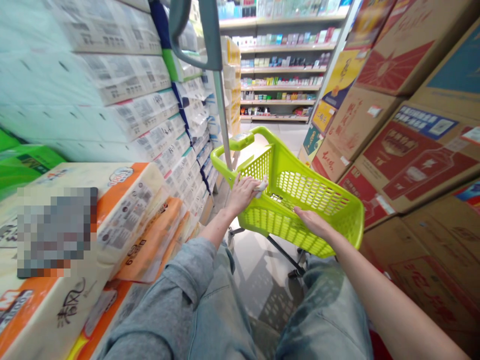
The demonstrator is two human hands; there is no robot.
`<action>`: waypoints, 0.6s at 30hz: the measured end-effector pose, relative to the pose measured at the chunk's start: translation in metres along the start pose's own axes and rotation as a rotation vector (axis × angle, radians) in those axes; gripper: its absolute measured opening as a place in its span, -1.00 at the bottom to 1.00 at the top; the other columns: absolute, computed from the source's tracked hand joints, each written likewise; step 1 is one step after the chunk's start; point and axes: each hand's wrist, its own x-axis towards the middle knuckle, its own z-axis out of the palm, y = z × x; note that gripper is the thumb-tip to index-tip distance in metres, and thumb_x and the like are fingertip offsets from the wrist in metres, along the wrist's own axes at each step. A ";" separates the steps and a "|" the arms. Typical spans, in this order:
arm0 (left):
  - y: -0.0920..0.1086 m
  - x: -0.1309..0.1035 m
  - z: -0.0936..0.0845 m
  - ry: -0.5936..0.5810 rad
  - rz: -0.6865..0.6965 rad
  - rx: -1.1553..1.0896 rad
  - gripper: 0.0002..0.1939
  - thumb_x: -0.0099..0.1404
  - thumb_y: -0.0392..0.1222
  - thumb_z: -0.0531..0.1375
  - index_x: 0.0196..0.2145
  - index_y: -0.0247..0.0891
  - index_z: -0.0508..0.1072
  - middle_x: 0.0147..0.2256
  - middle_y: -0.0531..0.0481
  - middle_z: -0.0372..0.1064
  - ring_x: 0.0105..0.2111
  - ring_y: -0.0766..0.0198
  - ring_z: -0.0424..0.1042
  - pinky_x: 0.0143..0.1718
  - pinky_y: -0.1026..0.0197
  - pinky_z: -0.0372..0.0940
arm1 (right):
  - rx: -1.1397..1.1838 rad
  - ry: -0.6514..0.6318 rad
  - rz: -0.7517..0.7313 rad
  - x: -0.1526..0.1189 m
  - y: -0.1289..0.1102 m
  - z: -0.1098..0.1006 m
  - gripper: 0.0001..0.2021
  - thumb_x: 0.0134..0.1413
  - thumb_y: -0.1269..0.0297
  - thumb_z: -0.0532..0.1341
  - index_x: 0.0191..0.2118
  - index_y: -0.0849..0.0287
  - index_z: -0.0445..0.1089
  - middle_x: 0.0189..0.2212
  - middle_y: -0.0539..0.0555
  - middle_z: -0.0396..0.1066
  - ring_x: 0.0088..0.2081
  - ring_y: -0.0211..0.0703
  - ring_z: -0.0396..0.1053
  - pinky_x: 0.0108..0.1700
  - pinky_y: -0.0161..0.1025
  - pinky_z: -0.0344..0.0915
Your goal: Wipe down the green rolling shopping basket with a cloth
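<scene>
Between the stacked cartons [407, 160] at the person's right and the white wrapped packs [140, 92] at the left, a lime-green shopping cart [359, 215] stands on the pale floor [258, 260], just before the knees. The left hand [243, 191] lies over its near upper edge, close to the handle [216, 159]. Its grip is pinching a white crumpled piece [261, 186], tissue or cloth, I cannot tell which; this piece is at the fingertips, beside the perforated inner panel [258, 167]. The right hand [312, 221] is at the near edge too, farther along the cart, with its grip loosely spread and nothing visible inside it.

For a good hold, I judge that the white crumpled piece should be bunched under several fingers, so no corner catches in the holes. The pressure should be light and even, because the cart has wheels [296, 273] and may roll; the right hand could steady the edge with a flat palm. The grey loop [206, 62] on its metal pole [222, 112] rises near the handle, so the left wrist needs to pass low and beside it. Farther ahead, shelves [285, 48] hold rows of small boxes.
</scene>
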 end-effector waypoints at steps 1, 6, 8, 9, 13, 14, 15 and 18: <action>0.000 0.000 -0.001 0.006 -0.007 -0.039 -0.79 0.32 -0.14 0.06 -0.11 -0.17 0.35 -0.07 -0.03 0.38 0.08 0.20 0.23 0.27 -0.07 -0.26 | -0.001 -0.006 -0.009 0.000 0.000 -0.001 -0.28 0.15 -0.21 -0.23 -0.28 0.24 0.51 -0.27 0.20 0.51 -0.10 0.06 0.40 -0.03 -0.16 0.23; 0.010 -0.011 -0.006 0.065 -0.072 -0.252 -0.86 0.32 -0.17 0.06 -0.22 -0.19 0.38 -0.09 -0.03 0.41 0.07 0.20 0.26 0.25 -0.06 -0.19 | 0.006 -0.017 -0.036 -0.002 0.002 -0.002 -0.27 0.10 -0.27 -0.20 -0.30 0.21 0.52 -0.35 0.14 0.52 -0.18 0.03 0.42 -0.11 -0.21 0.26; 0.017 -0.028 -0.001 0.112 -0.103 -0.329 -0.86 0.32 -0.17 0.05 -0.23 -0.21 0.37 -0.08 -0.05 0.40 0.09 0.20 0.24 0.22 -0.03 -0.07 | 0.003 -0.012 -0.040 -0.002 0.002 -0.002 -0.27 0.10 -0.27 -0.20 -0.30 0.21 0.52 -0.36 0.13 0.52 -0.19 0.02 0.43 -0.12 -0.22 0.26; 0.020 -0.040 0.004 0.123 -0.132 -0.355 -0.85 0.32 -0.16 0.05 -0.22 -0.22 0.37 -0.07 -0.08 0.38 0.09 0.19 0.24 0.17 0.01 0.02 | 0.002 -0.012 -0.041 -0.002 0.003 -0.002 -0.28 0.11 -0.27 -0.20 -0.30 0.20 0.52 -0.36 0.13 0.53 -0.19 0.02 0.42 -0.12 -0.22 0.26; 0.033 -0.098 0.039 0.101 -0.536 -0.375 -0.81 0.29 -0.11 0.07 -0.27 -0.27 0.38 -0.24 -0.11 0.41 -0.18 0.20 0.38 -0.11 0.14 0.26 | -0.004 -0.023 -0.049 -0.001 0.007 0.001 -0.31 0.14 -0.23 -0.19 -0.27 0.17 0.52 -0.32 0.12 0.53 -0.13 0.02 0.41 -0.07 -0.22 0.24; 0.036 -0.109 0.049 0.069 -0.687 -0.397 -0.80 0.28 -0.11 0.07 -0.25 -0.29 0.38 -0.30 -0.09 0.42 -0.25 0.22 0.40 -0.19 0.17 0.29 | -0.008 -0.028 -0.054 0.000 0.008 0.002 -0.32 0.14 -0.22 -0.20 -0.26 0.16 0.52 -0.29 0.12 0.52 -0.11 0.02 0.40 -0.05 -0.21 0.23; 0.040 -0.118 0.058 0.025 -0.803 -0.432 -0.77 0.28 -0.10 0.07 -0.22 -0.30 0.38 -0.32 -0.08 0.43 -0.31 0.23 0.41 -0.25 0.20 0.30 | -0.014 -0.034 -0.058 0.001 0.009 0.003 -0.32 0.15 -0.21 -0.20 -0.24 0.16 0.52 -0.27 0.13 0.52 -0.09 0.02 0.39 -0.03 -0.20 0.22; 0.054 -0.124 0.075 -0.043 -0.941 -0.512 -0.72 0.26 -0.10 0.09 -0.16 -0.30 0.41 -0.31 -0.09 0.46 -0.32 0.23 0.44 -0.28 0.22 0.30 | -0.071 -0.016 -0.053 0.004 0.012 0.006 -0.30 0.17 -0.21 -0.24 -0.23 0.17 0.52 -0.24 0.16 0.51 -0.07 0.01 0.38 -0.02 -0.20 0.22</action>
